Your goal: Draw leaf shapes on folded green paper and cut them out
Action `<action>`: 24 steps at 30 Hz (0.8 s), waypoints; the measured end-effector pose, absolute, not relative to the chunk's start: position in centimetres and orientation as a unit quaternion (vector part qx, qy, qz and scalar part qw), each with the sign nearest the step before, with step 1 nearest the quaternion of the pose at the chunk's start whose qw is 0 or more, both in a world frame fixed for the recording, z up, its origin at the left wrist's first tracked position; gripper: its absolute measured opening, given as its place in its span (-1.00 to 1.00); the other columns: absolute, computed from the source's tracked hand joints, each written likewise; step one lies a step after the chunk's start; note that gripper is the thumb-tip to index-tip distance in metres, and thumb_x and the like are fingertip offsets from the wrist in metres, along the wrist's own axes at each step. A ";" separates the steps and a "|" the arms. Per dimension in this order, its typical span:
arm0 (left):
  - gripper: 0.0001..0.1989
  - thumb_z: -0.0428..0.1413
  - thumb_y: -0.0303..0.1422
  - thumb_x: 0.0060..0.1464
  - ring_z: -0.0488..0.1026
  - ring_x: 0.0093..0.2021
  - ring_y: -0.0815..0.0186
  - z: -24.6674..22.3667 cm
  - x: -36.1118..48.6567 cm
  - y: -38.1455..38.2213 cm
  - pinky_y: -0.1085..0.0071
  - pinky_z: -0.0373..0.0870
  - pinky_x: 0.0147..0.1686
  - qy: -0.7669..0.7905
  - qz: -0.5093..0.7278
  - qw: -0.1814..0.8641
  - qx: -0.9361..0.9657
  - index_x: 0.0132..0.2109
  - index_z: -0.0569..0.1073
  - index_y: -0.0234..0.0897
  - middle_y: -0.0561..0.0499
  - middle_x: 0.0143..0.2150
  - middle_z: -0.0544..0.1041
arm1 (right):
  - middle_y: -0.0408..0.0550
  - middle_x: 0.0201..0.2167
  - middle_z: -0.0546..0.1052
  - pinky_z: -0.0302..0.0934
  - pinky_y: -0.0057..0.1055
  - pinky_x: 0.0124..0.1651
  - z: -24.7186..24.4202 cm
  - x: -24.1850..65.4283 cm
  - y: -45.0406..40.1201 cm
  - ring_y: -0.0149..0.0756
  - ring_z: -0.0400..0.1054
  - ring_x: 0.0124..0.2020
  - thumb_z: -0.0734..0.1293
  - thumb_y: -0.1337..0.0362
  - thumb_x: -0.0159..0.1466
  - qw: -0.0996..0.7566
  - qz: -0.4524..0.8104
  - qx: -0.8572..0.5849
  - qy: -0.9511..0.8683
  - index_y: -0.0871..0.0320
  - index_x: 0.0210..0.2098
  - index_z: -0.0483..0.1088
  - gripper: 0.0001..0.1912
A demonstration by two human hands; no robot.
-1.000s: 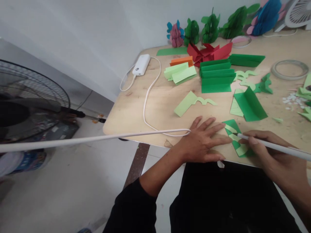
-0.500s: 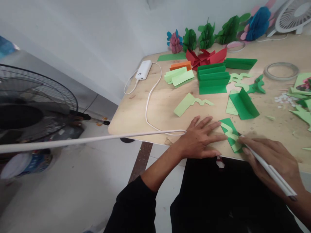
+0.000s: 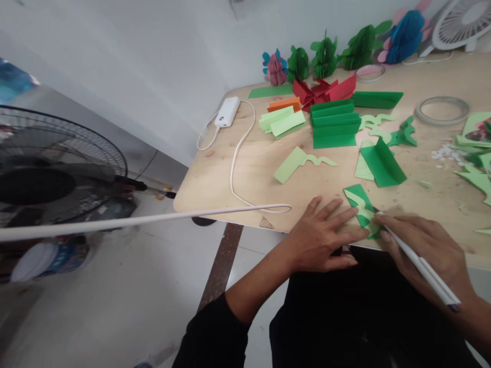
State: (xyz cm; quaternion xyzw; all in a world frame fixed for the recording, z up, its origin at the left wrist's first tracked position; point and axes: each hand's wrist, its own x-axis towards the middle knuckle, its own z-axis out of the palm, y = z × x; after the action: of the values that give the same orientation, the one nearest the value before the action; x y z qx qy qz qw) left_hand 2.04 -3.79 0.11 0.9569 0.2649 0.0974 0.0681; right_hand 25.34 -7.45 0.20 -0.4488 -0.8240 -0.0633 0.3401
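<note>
My left hand (image 3: 322, 237) lies flat on the table edge with its fingers spread, the fingertips reaching a folded dark green paper (image 3: 358, 209) with a pale green wavy shape on it. My right hand (image 3: 420, 250) grips a white pen (image 3: 424, 268), its tip at the paper's lower right edge. Part of the paper is hidden under my fingers.
A plywood table (image 3: 261, 174) holds a power bank (image 3: 227, 111) with a white cable (image 3: 238, 158), green and red folded paper (image 3: 335, 125), pale green cutouts (image 3: 295, 163), a tape ring (image 3: 441, 110) and paper decorations (image 3: 324, 59). A standing fan (image 3: 42, 168) is left of the table.
My right hand has swung the pen from pointing across the paper to slanting down toward me. The paper has turned slightly, and my left hand has slid closer to it.
</note>
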 end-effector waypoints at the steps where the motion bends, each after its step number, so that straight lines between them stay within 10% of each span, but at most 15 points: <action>1: -0.43 -0.10 0.09 0.28 0.05 0.42 -0.08 0.1 2.0 -3.8 -0.19 -0.03 0.31 0.265 0.095 0.067 0.957 0.30 0.34 0.00 -0.05 0.43 0.20 | -0.07 -0.29 0.64 0.34 -0.25 -0.17 0.2 25.3 -7.5 -0.17 0.50 -0.26 0.36 0.46 0.21 0.338 -0.061 -0.453 -0.823 0.07 0.14 0.42 -0.50; 17: -0.46 -0.06 0.07 0.27 0.03 0.43 -0.06 0.0 1.8 -3.7 -0.16 -0.09 0.33 0.270 0.085 0.083 0.956 0.30 0.35 0.03 -0.03 0.44 0.18 | -0.14 -0.17 0.66 0.37 -0.27 -0.01 1.0 25.2 -8.0 -0.22 0.54 -0.11 0.27 0.16 0.32 0.360 0.134 -0.608 -0.695 -0.04 -0.12 0.52 -0.78; 24: -0.46 -0.05 0.04 0.27 -0.01 0.44 -0.06 0.2 1.8 -3.7 -0.17 -0.09 0.34 0.272 0.082 0.089 0.955 0.31 0.33 0.03 -0.02 0.45 0.17 | -0.16 -0.30 0.66 0.42 -0.31 -0.25 1.3 24.6 -7.6 -0.22 0.56 -0.27 0.24 -0.04 0.30 0.338 0.119 -0.639 -0.680 -0.05 -0.24 0.49 -0.71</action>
State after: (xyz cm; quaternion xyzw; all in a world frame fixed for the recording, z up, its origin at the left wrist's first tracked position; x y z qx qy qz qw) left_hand 1.75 -3.68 0.16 0.9545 0.2724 0.0820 0.0892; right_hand 24.64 -7.60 1.31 -0.6395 -0.6800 0.1192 0.3382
